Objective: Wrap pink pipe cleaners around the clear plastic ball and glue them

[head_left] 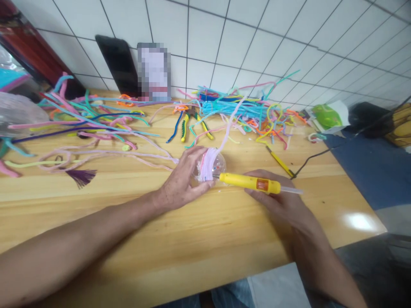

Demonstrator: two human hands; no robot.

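My left hand (186, 177) is wrapped round a clear plastic ball (219, 164) with small coloured bits inside. Several turns of lilac pipe cleaner (208, 164) lie side by side across the ball, and one loose end rises up and to the right. In my right hand (272, 196) is a yellow hot glue gun (240, 180), a clear glue stick poking out of its back. Its metal nozzle touches or nearly touches the lower edge of the lilac band. The grip of the glue gun is mostly hidden by my fingers.
Pliers with green and yellow handles (192, 124) lie beyond the ball. Loose pipe cleaners (93, 119) spread at left, and a blue bundle (231, 109) lies at the back. A yellow craft knife (279, 161) and a black cord (310, 159) are at right. A black phone (118, 64) leans on the tiled wall.
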